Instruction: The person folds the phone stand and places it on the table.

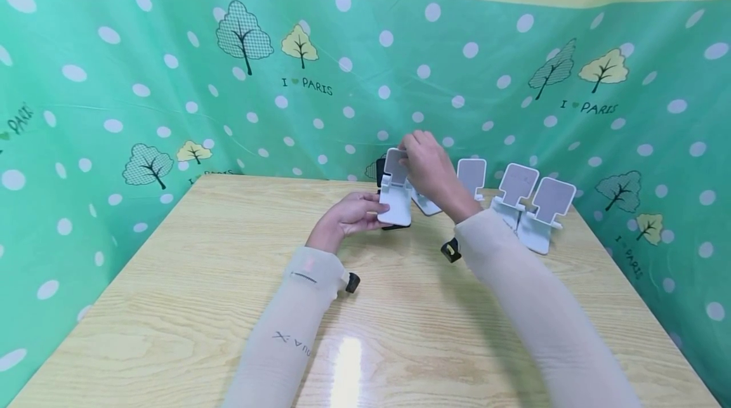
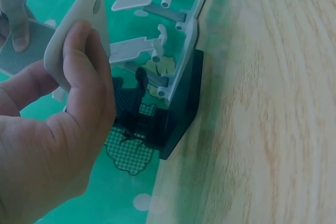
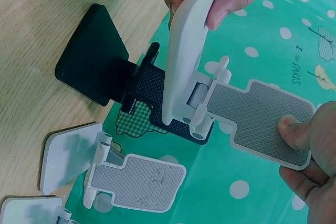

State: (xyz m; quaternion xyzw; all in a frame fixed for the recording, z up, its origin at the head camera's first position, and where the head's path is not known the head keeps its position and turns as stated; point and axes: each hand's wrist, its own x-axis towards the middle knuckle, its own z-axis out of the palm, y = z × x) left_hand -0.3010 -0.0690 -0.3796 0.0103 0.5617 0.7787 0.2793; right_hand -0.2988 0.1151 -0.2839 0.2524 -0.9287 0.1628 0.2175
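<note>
A white phone stand (image 1: 395, 206) with a grey ridged pad is held up off the table between both hands. My left hand (image 1: 356, 211) grips its base from the left side, thumb on the front. With thumb and fingers, my right hand (image 1: 428, 164) pinches the far end of its padded plate (image 3: 262, 119). Just behind the held stand, a black phone stand (image 3: 92, 56) stands on the table, partly hidden by it in the head view.
Several more white phone stands, such as the rightmost one (image 1: 553, 202), stand in a row along the back right of the wooden table (image 1: 228, 281). A green dotted cloth (image 1: 342, 103) hangs behind the table and at its sides.
</note>
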